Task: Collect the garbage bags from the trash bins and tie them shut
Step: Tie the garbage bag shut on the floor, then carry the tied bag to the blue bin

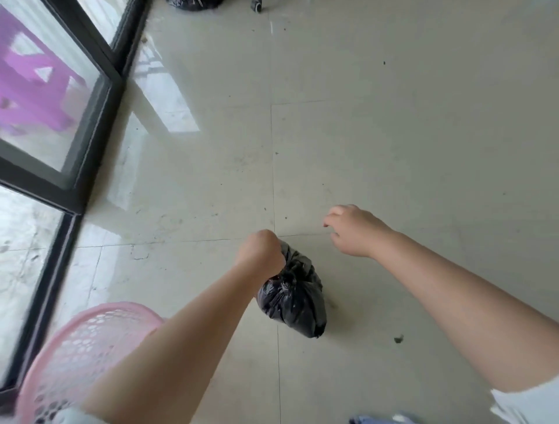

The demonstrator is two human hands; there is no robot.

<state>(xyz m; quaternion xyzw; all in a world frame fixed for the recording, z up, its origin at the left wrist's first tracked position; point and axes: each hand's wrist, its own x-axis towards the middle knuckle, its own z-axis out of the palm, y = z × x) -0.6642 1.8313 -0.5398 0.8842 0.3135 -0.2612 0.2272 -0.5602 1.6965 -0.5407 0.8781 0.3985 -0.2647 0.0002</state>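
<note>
The left hand point(262, 251) is curled into a fist round the gathered neck of a black garbage bag point(292, 302), gripping it tight from above. The bag hangs from that fist with its long axis running from the neck at the far end down to its rounded bottom at the near right, so it tilts slightly rightward. Its plastic is glossy and heavily creased, bunched into folds just under the hand, where it looks knotted, though the blur makes that uncertain. It hangs over the pale tiled floor point(393, 127), near the middle of the scene. The right hand point(354, 231) is held apart to the right of the bag, fingers loosely bent, holding nothing. At the near left stands a pink perforated bin point(84, 348), beside a dark-framed glass door point(90, 121). Another black bag point(193, 3) lies at the far edge.
</note>
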